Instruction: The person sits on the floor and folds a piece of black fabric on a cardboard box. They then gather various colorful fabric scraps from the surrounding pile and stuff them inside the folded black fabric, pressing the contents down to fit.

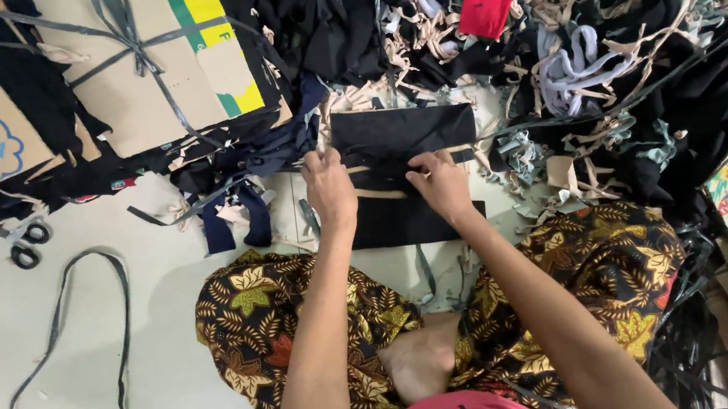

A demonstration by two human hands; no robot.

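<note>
Nearest us, our crossed legs in leaf-print trousers (325, 331) sit on the pale floor (73, 346). Just beyond, at twelve o'clock, the black cloth piece (402, 134) lies flat, its long axis running nine to three. Our left hand (329, 190) presses its left part, fingers together, seemingly pinching a beige strip (378, 193). Our right hand (441, 187) rests flat on the middle, fingers curled down. Both are equally near. Farther off lie scissors (27, 244) at ten, cardboard boxes (130, 66), and a scrap heap (566, 28).
</note>
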